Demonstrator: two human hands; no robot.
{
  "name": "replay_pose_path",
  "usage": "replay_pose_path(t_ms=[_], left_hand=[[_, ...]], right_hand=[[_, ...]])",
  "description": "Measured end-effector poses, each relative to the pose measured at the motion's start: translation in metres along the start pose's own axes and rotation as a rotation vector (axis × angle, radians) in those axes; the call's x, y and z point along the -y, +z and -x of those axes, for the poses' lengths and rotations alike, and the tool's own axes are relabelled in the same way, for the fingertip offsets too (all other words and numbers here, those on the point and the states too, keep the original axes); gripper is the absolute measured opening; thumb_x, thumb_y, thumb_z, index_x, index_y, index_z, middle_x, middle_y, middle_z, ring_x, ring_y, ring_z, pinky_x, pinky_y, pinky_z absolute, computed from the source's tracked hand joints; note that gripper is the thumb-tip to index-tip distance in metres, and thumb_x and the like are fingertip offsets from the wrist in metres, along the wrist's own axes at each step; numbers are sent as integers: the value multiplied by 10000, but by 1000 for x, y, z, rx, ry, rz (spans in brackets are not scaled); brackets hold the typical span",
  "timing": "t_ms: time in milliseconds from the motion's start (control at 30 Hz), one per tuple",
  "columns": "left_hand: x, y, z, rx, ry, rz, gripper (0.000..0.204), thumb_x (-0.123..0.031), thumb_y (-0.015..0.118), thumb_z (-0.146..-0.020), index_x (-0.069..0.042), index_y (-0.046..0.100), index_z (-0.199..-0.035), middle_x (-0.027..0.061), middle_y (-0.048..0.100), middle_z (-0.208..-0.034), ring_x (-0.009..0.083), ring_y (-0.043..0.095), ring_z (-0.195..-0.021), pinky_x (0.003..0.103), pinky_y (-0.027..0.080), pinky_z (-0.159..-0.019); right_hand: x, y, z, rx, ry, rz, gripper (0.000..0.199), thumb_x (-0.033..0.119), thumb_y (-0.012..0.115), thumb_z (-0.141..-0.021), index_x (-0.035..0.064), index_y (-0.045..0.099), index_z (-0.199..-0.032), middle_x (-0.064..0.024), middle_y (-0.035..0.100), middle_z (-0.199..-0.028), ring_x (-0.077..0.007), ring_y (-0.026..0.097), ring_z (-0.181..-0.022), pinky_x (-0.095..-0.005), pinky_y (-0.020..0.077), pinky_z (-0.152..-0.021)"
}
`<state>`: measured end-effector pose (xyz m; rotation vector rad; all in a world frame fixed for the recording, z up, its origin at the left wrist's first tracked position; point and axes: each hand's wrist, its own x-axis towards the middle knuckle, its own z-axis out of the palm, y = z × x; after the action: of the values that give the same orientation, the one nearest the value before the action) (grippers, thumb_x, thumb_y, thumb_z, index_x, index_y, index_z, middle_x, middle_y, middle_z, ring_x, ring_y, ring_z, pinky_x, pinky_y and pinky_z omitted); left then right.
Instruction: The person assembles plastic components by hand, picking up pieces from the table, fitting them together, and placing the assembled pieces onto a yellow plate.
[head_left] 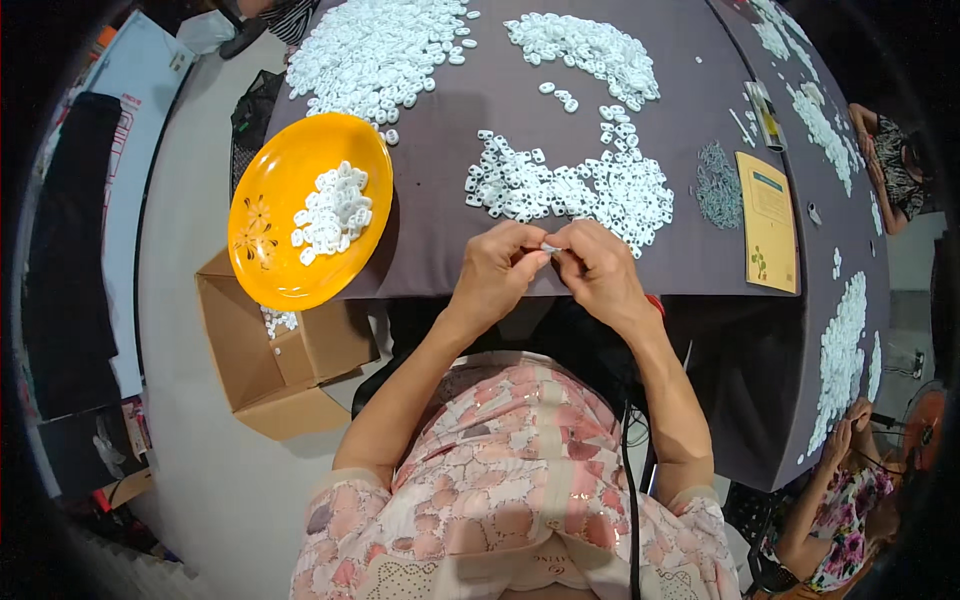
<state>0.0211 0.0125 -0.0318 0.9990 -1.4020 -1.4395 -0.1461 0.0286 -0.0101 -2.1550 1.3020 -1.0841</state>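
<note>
My left hand [497, 270] and my right hand [598, 268] meet at the near edge of a dark grey table [440, 230]. Between their fingertips they pinch one small white plastic piece [550, 247]. Just beyond my hands lies a loose heap of the same white pieces [575, 185]. To my left, an orange plate [265, 245] overhangs the table edge and holds a small pile of white pieces [331, 210].
Larger white heaps [375, 50] [590, 45] lie farther back. A grey pile of small metal parts [718, 185] and a yellow booklet [768, 220] lie at right. An open cardboard box [270, 355] stands on the floor under the plate. Other people sit at the right edge [850, 490].
</note>
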Motion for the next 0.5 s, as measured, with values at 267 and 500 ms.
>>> replay_pose_path(t_ms=[267,500], left_hand=[[2,2,-3,-30,204,-350,79,8,622,-793,5,641,-869,25,554,-691,63,508,-551,217,408,-493],[4,3,-2,-70,300,-440,87,12,617,-787,-4,640,-869,43,551,-694,87,514,-534,232,404,-488]], right_hand=[[-7,8,7,-58,-7,-44,259,-111,576,-716,8,621,-941,-88,588,-810,-204,561,-684,-279,439,-573],[-5,9,9,-96,33,-78,282,-118,561,-724,22,642,-956,-95,601,-827,-192,579,-708,-265,457,-600]])
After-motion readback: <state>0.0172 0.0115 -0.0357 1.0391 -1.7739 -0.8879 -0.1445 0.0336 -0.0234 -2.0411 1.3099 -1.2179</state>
